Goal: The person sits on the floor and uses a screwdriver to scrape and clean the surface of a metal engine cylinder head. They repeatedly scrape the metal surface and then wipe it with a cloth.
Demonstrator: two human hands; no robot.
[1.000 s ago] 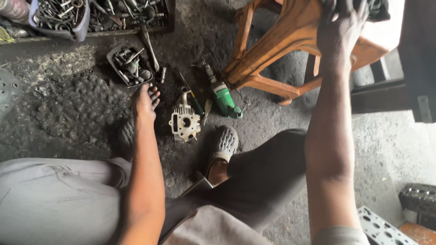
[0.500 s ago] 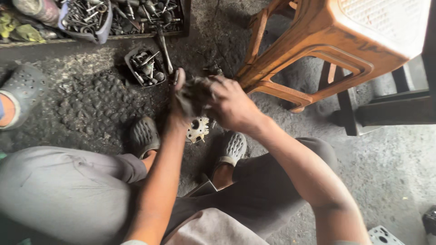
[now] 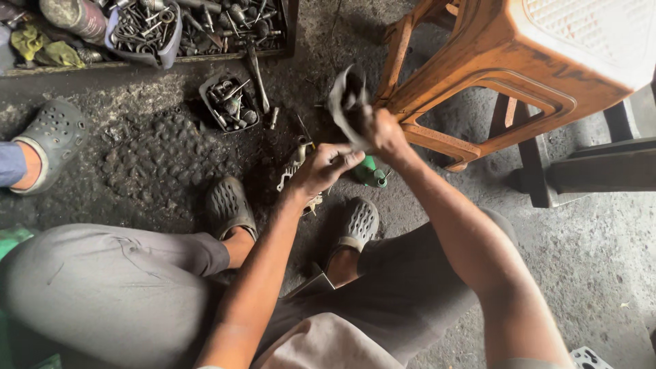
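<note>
My right hand (image 3: 380, 131) is closed around a dirty grey rag (image 3: 345, 102), held up in front of the orange stool. My left hand (image 3: 322, 167) sits just below it, its fingers curled and touching the lower edge of the rag. Beneath the hands, a small metal engine part (image 3: 292, 171) lies on the oily floor between my two grey clogs (image 3: 229, 205). A green-handled tool (image 3: 370, 174) lies beside it, partly hidden by my right hand.
An orange plastic stool (image 3: 519, 75) stands at the upper right. A small tray of bolts and sockets (image 3: 229, 102) and a larger tool tray (image 3: 205, 27) lie at the top. Another person's foot in a grey clog (image 3: 48, 143) is at the left.
My right hand left the stool and came down to the left hand, then lifted the rag upward. The left hand rose from the metal part on the floor.
</note>
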